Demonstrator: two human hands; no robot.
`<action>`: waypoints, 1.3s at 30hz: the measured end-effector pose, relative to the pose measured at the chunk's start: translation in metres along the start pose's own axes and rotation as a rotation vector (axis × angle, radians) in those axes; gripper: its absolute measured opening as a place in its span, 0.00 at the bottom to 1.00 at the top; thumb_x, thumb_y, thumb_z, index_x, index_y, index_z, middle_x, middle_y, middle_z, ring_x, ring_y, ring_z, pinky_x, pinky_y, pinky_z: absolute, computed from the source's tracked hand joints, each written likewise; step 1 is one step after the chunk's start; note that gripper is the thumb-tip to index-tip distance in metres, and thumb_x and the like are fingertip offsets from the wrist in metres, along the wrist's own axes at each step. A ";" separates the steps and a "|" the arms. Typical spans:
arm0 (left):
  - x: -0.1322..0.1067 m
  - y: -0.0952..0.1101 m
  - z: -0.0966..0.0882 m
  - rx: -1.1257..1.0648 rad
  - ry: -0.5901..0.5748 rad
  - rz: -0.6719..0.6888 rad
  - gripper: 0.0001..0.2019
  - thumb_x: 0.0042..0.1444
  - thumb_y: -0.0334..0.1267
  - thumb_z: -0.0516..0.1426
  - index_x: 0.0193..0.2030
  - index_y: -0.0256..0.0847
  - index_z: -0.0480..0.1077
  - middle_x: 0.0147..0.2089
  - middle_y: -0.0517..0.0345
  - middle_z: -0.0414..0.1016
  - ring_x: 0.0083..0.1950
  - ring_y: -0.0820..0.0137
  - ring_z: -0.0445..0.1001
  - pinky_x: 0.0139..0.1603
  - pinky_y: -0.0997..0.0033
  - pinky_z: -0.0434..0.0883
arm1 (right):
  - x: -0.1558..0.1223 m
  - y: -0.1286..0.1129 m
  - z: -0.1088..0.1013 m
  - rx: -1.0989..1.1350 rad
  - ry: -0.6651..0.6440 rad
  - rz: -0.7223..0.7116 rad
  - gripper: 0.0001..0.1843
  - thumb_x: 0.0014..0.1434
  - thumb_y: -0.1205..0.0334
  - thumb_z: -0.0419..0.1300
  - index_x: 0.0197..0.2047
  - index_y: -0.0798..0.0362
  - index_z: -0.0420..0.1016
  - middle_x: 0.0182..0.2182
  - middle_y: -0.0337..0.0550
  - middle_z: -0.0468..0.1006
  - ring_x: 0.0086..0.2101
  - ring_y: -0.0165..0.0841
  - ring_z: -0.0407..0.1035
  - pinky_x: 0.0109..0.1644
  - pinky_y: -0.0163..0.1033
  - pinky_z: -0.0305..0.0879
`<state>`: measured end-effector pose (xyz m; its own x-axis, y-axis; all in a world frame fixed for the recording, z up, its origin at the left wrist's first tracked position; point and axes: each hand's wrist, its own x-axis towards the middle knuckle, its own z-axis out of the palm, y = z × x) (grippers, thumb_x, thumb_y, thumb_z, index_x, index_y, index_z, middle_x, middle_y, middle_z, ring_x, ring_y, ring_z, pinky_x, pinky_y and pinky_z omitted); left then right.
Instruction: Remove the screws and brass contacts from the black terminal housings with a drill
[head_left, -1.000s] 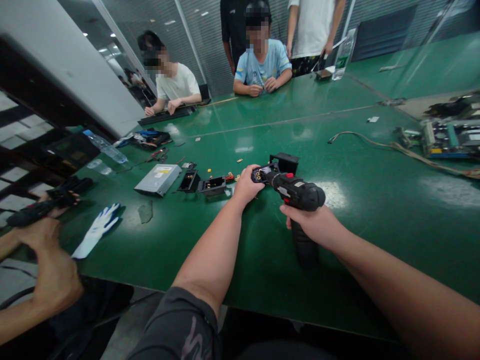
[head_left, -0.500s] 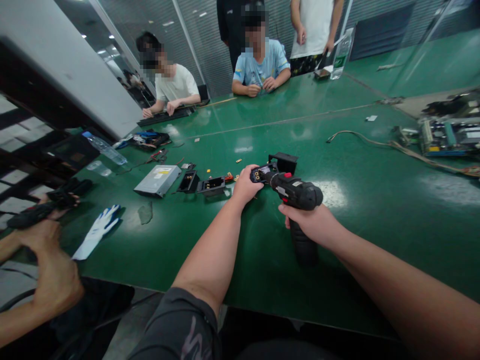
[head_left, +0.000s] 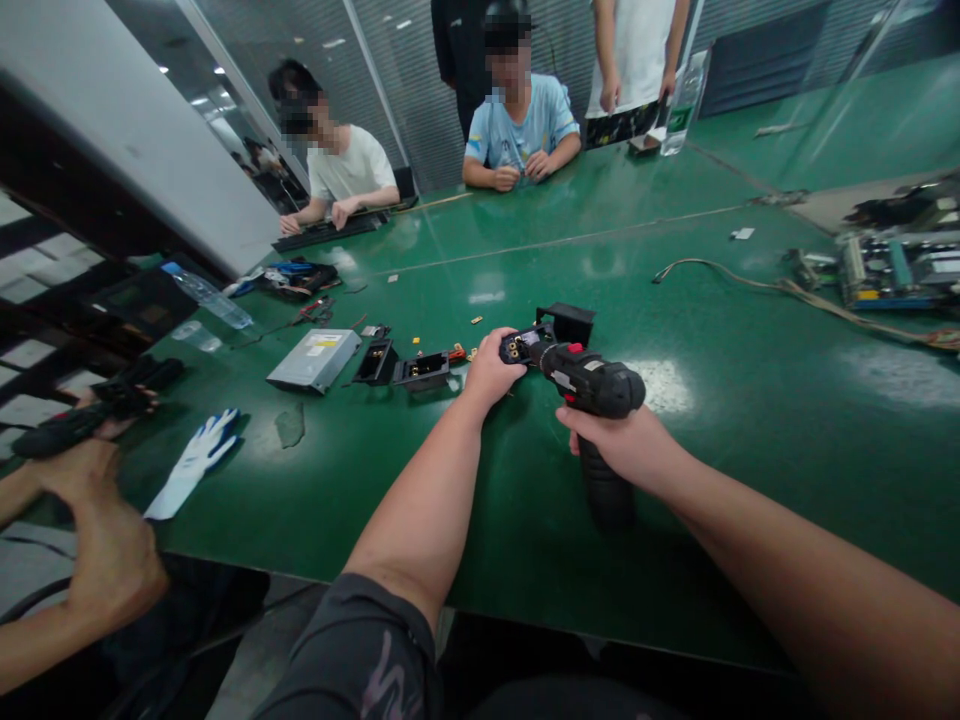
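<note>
My right hand is wrapped round the handle of a black and red cordless drill, which points forward and left. Its front end reaches a small black housing with brass-coloured parts inside; the tip itself cannot be made out. My left hand grips that housing from the left side, on the table. Just behind it stands a black plastic cover. To the left of my left hand lie two open black housings, one nearer and one farther left, with small brass and red pieces beside them.
On the green table lie a silver disc drive, a white-blue glove and a circuit board with cables. A co-worker's hands hold a black tool at left. People sit and stand across the table. Bottles stand about.
My hands, the drill and the housing hold nearly the same place. Across the table, the standing person's arm has shifted slightly to the right.
</note>
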<state>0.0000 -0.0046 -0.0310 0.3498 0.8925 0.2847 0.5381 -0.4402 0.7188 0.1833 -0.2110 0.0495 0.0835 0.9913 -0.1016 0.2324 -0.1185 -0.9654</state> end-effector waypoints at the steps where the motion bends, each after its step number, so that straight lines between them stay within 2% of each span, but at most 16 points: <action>1: 0.000 0.000 0.000 0.000 0.001 0.003 0.34 0.52 0.28 0.71 0.67 0.47 0.75 0.67 0.49 0.82 0.70 0.51 0.80 0.78 0.45 0.73 | 0.000 0.000 0.000 0.008 0.008 0.005 0.17 0.60 0.46 0.66 0.25 0.45 0.74 0.23 0.44 0.81 0.27 0.40 0.76 0.39 0.48 0.72; 12: 0.001 -0.002 0.001 -0.018 0.002 0.019 0.34 0.52 0.28 0.70 0.66 0.47 0.74 0.67 0.49 0.82 0.70 0.51 0.80 0.79 0.46 0.73 | -0.001 -0.001 0.000 0.011 -0.005 0.006 0.17 0.60 0.46 0.67 0.25 0.45 0.74 0.23 0.44 0.82 0.28 0.40 0.76 0.40 0.48 0.73; 18: 0.001 -0.002 0.001 -0.006 0.005 0.025 0.34 0.51 0.27 0.70 0.66 0.47 0.74 0.65 0.50 0.82 0.69 0.51 0.81 0.77 0.46 0.74 | 0.000 0.003 0.002 0.019 0.012 0.053 0.16 0.59 0.44 0.68 0.27 0.45 0.76 0.24 0.43 0.82 0.28 0.41 0.77 0.39 0.48 0.72; 27: 0.001 -0.003 -0.001 -0.057 -0.022 0.031 0.35 0.51 0.30 0.70 0.67 0.45 0.74 0.66 0.48 0.82 0.68 0.51 0.81 0.76 0.47 0.75 | -0.001 0.000 0.000 0.021 0.002 0.027 0.17 0.60 0.45 0.68 0.26 0.45 0.75 0.23 0.43 0.81 0.28 0.40 0.76 0.39 0.47 0.72; 32: 0.001 -0.002 -0.003 -0.098 -0.058 -0.011 0.36 0.52 0.30 0.71 0.69 0.47 0.73 0.67 0.52 0.82 0.67 0.54 0.82 0.75 0.49 0.75 | -0.002 -0.002 0.000 0.047 0.005 0.046 0.16 0.59 0.47 0.69 0.27 0.45 0.74 0.23 0.42 0.81 0.27 0.39 0.76 0.38 0.46 0.72; 39: 0.000 0.002 -0.003 -0.059 -0.042 -0.031 0.35 0.53 0.30 0.71 0.68 0.48 0.73 0.66 0.53 0.83 0.67 0.53 0.82 0.75 0.48 0.75 | -0.002 -0.002 -0.001 0.023 -0.011 0.013 0.17 0.60 0.46 0.68 0.26 0.46 0.75 0.24 0.44 0.81 0.28 0.39 0.76 0.38 0.47 0.72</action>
<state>-0.0006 -0.0051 -0.0277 0.3660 0.9002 0.2361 0.5033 -0.4049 0.7634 0.1835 -0.2128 0.0515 0.0757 0.9902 -0.1171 0.2086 -0.1306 -0.9692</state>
